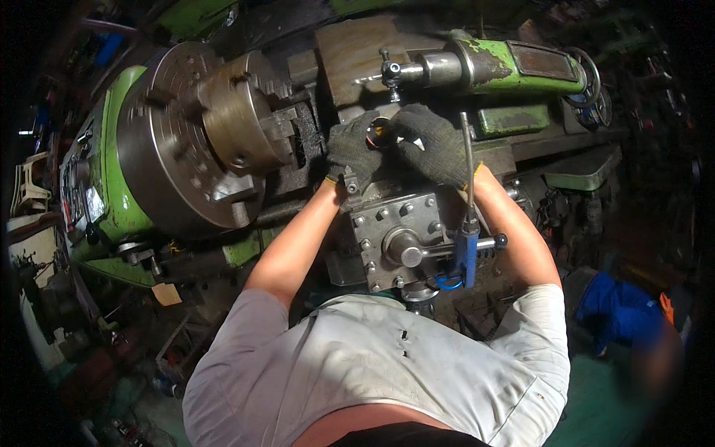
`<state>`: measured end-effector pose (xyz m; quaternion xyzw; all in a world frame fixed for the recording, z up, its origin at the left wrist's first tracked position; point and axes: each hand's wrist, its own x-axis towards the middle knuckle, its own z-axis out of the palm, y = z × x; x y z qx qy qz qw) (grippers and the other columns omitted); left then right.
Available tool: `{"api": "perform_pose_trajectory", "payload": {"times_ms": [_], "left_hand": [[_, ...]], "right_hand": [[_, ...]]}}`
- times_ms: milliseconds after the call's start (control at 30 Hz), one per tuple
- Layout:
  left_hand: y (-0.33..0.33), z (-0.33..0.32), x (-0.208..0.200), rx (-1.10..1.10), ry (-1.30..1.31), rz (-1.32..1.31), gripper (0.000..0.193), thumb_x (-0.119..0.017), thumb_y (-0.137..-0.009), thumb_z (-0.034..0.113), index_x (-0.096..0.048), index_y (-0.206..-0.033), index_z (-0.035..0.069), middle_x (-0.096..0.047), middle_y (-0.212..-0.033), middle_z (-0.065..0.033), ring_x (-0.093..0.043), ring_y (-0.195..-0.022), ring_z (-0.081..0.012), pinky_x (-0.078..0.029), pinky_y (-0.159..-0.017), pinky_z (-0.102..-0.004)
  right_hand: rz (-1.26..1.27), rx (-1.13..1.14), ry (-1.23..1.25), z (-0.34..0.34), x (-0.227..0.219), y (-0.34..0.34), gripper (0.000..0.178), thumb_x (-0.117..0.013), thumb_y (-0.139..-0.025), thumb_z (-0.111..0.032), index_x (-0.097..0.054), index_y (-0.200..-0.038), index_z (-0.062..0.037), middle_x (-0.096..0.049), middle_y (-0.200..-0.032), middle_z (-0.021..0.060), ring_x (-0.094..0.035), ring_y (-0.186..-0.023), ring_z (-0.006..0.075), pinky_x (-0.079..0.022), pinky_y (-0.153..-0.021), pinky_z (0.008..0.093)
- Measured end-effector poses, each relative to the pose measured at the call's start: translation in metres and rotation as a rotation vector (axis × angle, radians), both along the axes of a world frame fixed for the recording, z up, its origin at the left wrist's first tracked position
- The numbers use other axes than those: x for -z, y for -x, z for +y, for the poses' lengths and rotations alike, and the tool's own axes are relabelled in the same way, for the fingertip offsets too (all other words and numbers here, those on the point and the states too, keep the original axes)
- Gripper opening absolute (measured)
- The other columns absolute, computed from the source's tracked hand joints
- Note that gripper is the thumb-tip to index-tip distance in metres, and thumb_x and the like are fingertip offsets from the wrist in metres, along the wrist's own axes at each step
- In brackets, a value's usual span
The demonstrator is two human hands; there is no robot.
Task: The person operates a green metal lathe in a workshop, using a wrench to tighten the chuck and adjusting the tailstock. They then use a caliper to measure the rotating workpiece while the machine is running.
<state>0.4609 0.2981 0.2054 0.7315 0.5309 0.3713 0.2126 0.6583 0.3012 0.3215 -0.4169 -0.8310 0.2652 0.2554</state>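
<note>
Both my hands are in dark grey knit gloves with yellow cuffs, close together beyond the lathe's tool post point(404, 249). The fingers of my left hand point(354, 149) are curled around a small round thing point(378, 132) with a reddish-white rim and a dark and orange inside; its kind is unclear. Right beside it, my right hand point(436, 141) has its fingers bent in toward the round thing. Small white pointed patches show at its fingers, and whatever it grips is hidden.
A large lathe chuck point(242, 119) with jaws stands at the left. The green tailstock point(514, 67) with its handwheel sits at the far right. An upright metal rod on a blue holder point(466, 257) rises beside my right forearm. Blue cloth point(618, 309) lies at the lower right.
</note>
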Motion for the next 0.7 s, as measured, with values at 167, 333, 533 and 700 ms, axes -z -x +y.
{"api": "perform_pose_trajectory", "payload": {"times_ms": [167,333,533,700], "left_hand": [[0.0,0.003,0.002,0.11,0.211,-0.078,0.059,-0.08,-0.081,0.024,-0.062,-0.135,0.009,-0.067,-0.131,-0.0172,-0.064,-0.119,-0.038,-0.047,-0.104,-0.0479],[0.003,0.003,0.02,0.094,0.152,0.006,0.057,-0.076,-0.082,0.022,-0.061,-0.136,0.011,-0.064,-0.133,-0.0173,-0.06,-0.124,-0.0383,-0.045,-0.106,-0.0504],[0.002,-0.003,0.013,0.125,0.121,-0.168,0.06,-0.08,-0.082,0.029,-0.061,-0.135,0.009,-0.065,-0.131,-0.0183,-0.061,-0.122,-0.0383,-0.048,-0.104,-0.0484],[0.002,-0.006,0.01,0.086,0.005,-0.123,0.058,-0.079,-0.085,0.029,-0.061,-0.136,0.008,-0.065,-0.131,-0.0175,-0.062,-0.121,-0.0372,-0.05,-0.101,-0.0475]], "right_hand": [[-0.225,-0.094,-0.141,-0.005,0.011,-0.006,0.036,-0.074,-0.086,-0.017,-0.07,-0.121,-0.0103,-0.065,-0.118,0.0146,-0.065,-0.11,0.0371,-0.055,-0.094,0.0454],[-0.175,-0.202,-0.174,0.007,0.004,-0.01,0.034,-0.075,-0.085,-0.018,-0.072,-0.118,-0.0111,-0.07,-0.107,0.0162,-0.067,-0.1,0.0384,-0.054,-0.089,0.0464],[-0.132,-0.108,-0.044,-0.005,-0.001,-0.004,0.039,-0.072,-0.088,-0.014,-0.07,-0.127,-0.0107,-0.069,-0.123,0.0168,-0.066,-0.115,0.0376,-0.054,-0.098,0.0463],[-0.229,-0.161,-0.163,-0.007,0.023,-0.018,0.034,-0.071,-0.09,-0.015,-0.07,-0.124,-0.0101,-0.071,-0.116,0.0171,-0.067,-0.11,0.0381,-0.055,-0.094,0.0464]]}}
